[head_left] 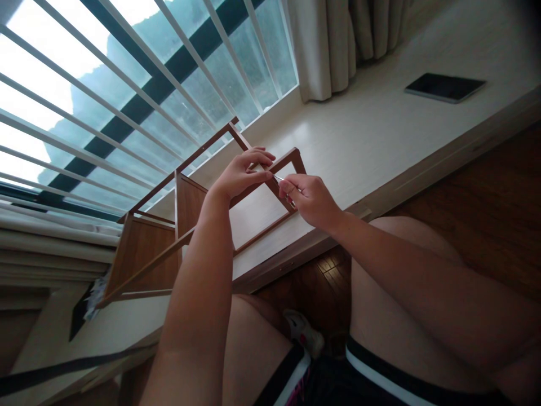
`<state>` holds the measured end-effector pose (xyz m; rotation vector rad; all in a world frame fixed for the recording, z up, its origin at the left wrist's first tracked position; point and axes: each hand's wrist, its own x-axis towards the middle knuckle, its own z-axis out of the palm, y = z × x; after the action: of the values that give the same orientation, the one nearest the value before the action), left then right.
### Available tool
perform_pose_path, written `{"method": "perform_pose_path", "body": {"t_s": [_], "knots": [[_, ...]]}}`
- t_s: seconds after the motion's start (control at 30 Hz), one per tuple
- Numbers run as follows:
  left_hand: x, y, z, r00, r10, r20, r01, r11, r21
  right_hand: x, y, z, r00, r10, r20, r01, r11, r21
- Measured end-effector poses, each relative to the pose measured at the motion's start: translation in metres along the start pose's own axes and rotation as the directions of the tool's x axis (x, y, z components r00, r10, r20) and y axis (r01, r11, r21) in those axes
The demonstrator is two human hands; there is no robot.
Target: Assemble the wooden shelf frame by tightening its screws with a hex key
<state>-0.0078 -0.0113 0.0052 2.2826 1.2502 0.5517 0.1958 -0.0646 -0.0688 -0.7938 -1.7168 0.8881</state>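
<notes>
A brown wooden shelf frame (143,248) lies on its side on a white window ledge (372,129). My left hand (240,172) grips one of the frame's thin upper bars, fingers curled round it. My right hand (310,197) is closed in a pinch on a small metal tool (282,183), its tip against the same bar close to my left fingertips. I cannot make out what kind of tool it is.
A dark tablet (443,87) lies flat on the ledge at the far right. Cream curtains (338,45) hang by the barred window (127,84). My bare knees and a dark wooden floor (486,192) are below the ledge; a shoe (302,332) shows between my legs.
</notes>
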Motion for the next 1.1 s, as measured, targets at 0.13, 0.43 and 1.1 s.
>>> {"method": "perform_pose_path", "body": {"t_s": [0.13, 0.43, 1.1], "knots": [[0.0, 0.0, 0.001, 1.0, 0.008, -0.005, -0.008, 1.0, -0.009, -0.001, 0.0, 0.0, 1.0, -0.009, 0.005, 0.009, 0.996, -0.089], [0.002, -0.001, 0.0, 1.0, 0.026, 0.002, -0.026, 1.0, -0.013, 0.001, -0.001, 0.014, 0.846, 0.334, 0.415, -0.532, 0.559, 0.636], [0.002, -0.002, 0.002, 0.999, 0.041, -0.019, -0.042, 0.998, -0.036, -0.006, -0.007, 0.02, 0.813, 0.296, 0.502, -0.567, 0.205, 0.798]]}}
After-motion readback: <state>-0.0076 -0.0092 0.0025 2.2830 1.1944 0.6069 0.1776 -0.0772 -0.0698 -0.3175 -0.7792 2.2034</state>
